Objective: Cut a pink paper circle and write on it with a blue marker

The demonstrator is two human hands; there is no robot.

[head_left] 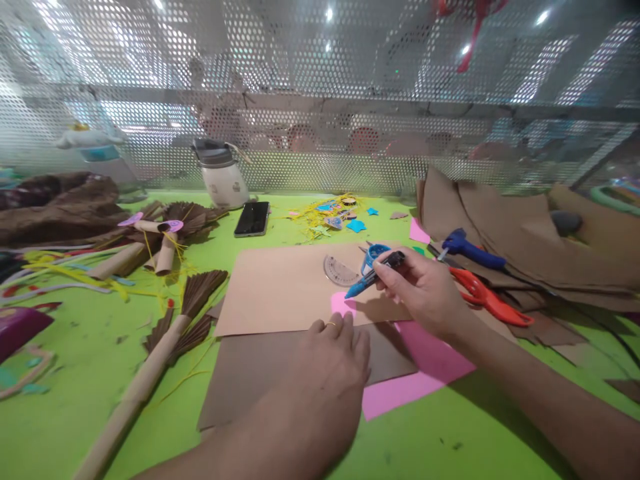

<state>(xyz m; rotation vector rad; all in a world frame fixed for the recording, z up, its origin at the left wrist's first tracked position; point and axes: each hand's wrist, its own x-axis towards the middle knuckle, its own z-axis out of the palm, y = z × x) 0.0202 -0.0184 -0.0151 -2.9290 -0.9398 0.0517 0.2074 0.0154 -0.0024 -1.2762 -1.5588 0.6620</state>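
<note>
My right hand (420, 283) is closed round a blue-and-black marker pen (373, 275), its blue end pointing down at a small pink paper piece (343, 304). My left hand (335, 360), fingers bent and close together, presses the near edge of that piece against brown paper (275, 287). Its fingertips are partly hidden behind the knuckles. Just beyond the marker pen lie a clear protractor (340, 271) and a blue ring-shaped tool (375, 252), partly covered by the pen. A larger pink sheet (425, 373) shows beneath the brown paper at the right.
Right of my hand are orange-red scissors (493, 300), a blue glue gun (473, 250) and stacked brown paper (510, 240). A phone (252, 219), a tumbler (220, 175) and yellow shreds (320, 217) lie farther back. A paper-tube broom shape (145, 367) lies left.
</note>
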